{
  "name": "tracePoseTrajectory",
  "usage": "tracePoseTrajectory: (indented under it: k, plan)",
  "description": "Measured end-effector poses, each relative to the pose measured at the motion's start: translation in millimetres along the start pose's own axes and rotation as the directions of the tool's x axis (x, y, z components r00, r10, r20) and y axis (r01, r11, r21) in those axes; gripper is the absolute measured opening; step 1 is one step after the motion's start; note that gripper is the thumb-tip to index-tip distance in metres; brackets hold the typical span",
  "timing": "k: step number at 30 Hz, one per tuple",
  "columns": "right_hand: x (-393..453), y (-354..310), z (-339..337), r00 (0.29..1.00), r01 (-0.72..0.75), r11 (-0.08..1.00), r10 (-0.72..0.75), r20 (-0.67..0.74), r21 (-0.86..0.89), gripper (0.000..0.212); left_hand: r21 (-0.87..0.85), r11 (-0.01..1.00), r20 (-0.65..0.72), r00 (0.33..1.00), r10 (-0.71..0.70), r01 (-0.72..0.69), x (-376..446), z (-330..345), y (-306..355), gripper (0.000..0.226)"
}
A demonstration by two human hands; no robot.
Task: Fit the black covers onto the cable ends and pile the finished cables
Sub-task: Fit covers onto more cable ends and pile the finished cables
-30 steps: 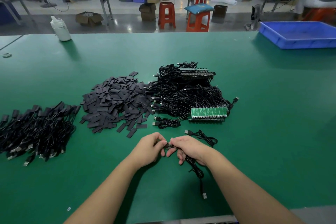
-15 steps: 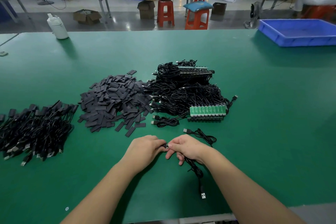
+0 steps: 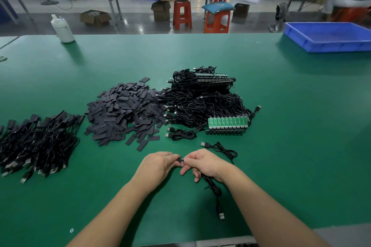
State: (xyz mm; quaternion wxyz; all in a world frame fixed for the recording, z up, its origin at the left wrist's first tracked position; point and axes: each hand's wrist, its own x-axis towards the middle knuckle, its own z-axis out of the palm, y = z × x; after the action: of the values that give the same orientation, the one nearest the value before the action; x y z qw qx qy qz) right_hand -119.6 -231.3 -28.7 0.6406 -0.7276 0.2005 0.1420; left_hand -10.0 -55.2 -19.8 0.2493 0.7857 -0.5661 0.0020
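At the near edge of the green table point(image 3: 281, 106), the left hand point(image 3: 158, 165) and right hand point(image 3: 204, 163) are pinching 1 cable point(image 3: 212, 188) end, seemingly sliding a cover point(image 3: 181, 160) on. Finished cables point(image 3: 36, 142) are piling up far left; loose covers point(image 3: 124, 114) and a bigger uncovered heap point(image 3: 202, 100) are waiting beyond.

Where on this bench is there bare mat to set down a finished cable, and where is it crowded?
Bare green mat lies right of the uncovered cable heap, up to the blue bin, and behind the piles toward the white bottle. Crowded: finished cable pile, black covers and heap run nearly edge to edge. Both hands work in front.
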Motion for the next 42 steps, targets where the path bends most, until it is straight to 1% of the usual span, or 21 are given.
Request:
tracePoseTrajectory:
  k: [5,9,12,17,21,27,34,36,38,39,40,41,42]
  plan:
    - [0.5,-0.1,1.3,1.000,0.010,1.000,-0.010,0.001,-0.015,0.025,-0.029,1.000,0.045,0.999,0.012,-0.011,0.2,1.4,0.9,0.022]
    - [1.5,0.5,2.5,1.000,0.017,0.999,-0.016,0.009,-0.044,0.025,-0.037,0.999,0.015,1.000,-0.003,0.004,1.1,1.4,3.5,0.018]
    - [3.1,0.2,2.5,1.000,0.008,0.997,-0.007,0.013,-0.076,0.024,-0.076,0.996,-0.002,0.999,-0.040,0.040,-0.4,2.4,6.2,0.018]
    - [3.4,-0.1,5.1,1.000,0.005,0.992,-0.006,-0.003,-0.122,0.021,-0.071,0.995,0.008,0.997,-0.071,0.072,-3.5,5.5,8.9,0.021]
    - [2.0,-1.0,5.4,1.000,0.010,0.992,-0.010,0.006,-0.122,0.022,0.023,0.999,0.072,0.997,-0.041,0.040,-0.1,8.0,10.7,0.021]
    - [1.0,-3.5,4.8,0.999,-0.012,0.999,0.013,0.035,-0.030,0.024,0.116,0.993,0.160,0.986,-0.054,0.035,5.7,10.5,9.0,0.024]
    - [-0.7,-4.6,4.9,0.999,-0.016,1.000,0.016,0.034,-0.019,0.023,0.320,0.947,0.280,0.957,-0.072,-0.022,11.1,11.3,15.9,0.028]
    - [-1.1,-5.6,5.3,1.000,-0.016,1.000,0.016,0.026,-0.020,0.023,0.364,0.928,0.237,0.971,-0.007,-0.082,11.3,10.7,16.0,0.033]
    - [-1.3,-6.7,6.2,1.000,-0.021,0.999,0.022,0.015,-0.026,0.023,0.400,0.909,0.195,0.980,0.037,-0.114,11.0,12.5,16.2,0.049]
    - [-1.3,-6.9,6.9,1.000,-0.024,0.999,0.024,0.005,-0.024,0.022,0.348,0.932,0.194,0.980,0.031,-0.099,10.0,15.9,14.2,0.056]
    - [-1.3,-7.0,7.6,1.000,-0.025,1.000,0.025,-0.008,-0.013,0.022,0.251,0.968,0.184,0.983,-0.025,-0.023,8.9,17.6,15.0,0.059]
    - [-1.4,-7.3,8.0,0.999,-0.026,1.000,0.026,-0.023,0.009,0.021,0.109,0.988,0.151,0.981,-0.125,0.109,7.1,17.4,17.4,0.060]
    - [-1.5,-7.8,8.2,0.999,-0.026,0.999,0.027,-0.039,0.038,0.022,-0.052,0.970,0.078,0.969,-0.234,0.238,5.8,17.6,20.0,0.060]
